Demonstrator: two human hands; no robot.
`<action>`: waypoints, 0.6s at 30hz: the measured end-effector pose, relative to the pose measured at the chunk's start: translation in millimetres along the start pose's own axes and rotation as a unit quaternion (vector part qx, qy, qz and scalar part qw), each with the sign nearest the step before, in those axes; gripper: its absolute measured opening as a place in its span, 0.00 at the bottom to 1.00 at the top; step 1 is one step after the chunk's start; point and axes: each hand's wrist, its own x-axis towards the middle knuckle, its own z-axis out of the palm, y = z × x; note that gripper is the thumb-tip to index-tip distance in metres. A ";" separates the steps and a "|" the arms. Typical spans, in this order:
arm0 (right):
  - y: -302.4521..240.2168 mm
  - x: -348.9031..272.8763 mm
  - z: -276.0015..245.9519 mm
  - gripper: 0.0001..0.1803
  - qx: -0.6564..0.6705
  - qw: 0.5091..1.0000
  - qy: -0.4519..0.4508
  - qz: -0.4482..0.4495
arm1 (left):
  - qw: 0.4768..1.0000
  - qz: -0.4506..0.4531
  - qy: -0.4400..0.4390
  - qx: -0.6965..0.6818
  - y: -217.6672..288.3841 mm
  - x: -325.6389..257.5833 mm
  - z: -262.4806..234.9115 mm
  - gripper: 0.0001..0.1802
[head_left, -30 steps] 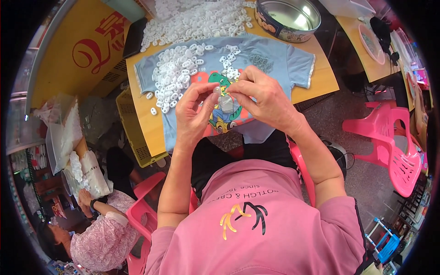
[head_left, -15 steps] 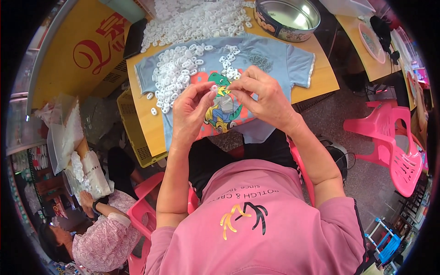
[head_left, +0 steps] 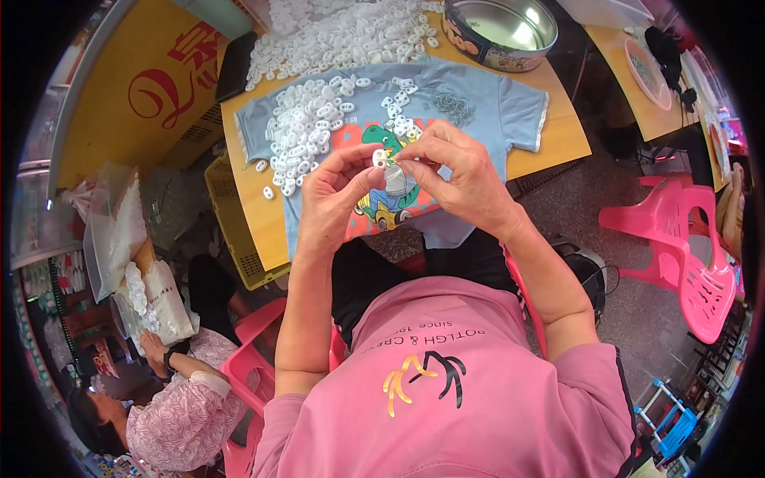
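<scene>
My left hand [head_left: 335, 195] and my right hand [head_left: 462, 171] meet above a light blue child's shirt [head_left: 502, 99] with a cartoon print, spread on a wooden table [head_left: 558, 143]. Both pinch a small white plastic link piece [head_left: 381, 158] between their fingertips; a small grey metal part [head_left: 395, 180] hangs just under it. A heap of the same white plastic pieces [head_left: 307, 131] lies on the shirt to the left of my hands. A small pile of grey metal bits [head_left: 453, 103] rests on the shirt's upper right.
More white pieces [head_left: 343, 36] cover the table's far side beside a round metal tin [head_left: 500, 28]. A yellow crate [head_left: 231, 215] stands at the left under the table. Pink plastic chairs [head_left: 685, 247] stand at the right. Another person [head_left: 175, 406] sits at lower left.
Both hands have stayed together over the shirt's print, the fingers shifting slightly on the small white piece. Nothing else has moved.
</scene>
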 end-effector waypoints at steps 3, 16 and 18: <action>-1.8 -1.1 0.0 0.06 -0.004 0.999 0.033 -0.006 | 1.000 0.004 0.011 -0.013 0.5 -0.7 2.8 0.18; -19.6 -8.2 1.7 0.06 -0.023 1.000 0.014 -0.014 | 0.992 0.061 0.069 -0.091 -3.2 -1.8 7.5 0.17; -21.0 -6.8 4.6 0.06 -0.016 1.000 0.018 -0.017 | 0.991 0.071 0.073 -0.086 -4.0 -2.8 8.6 0.17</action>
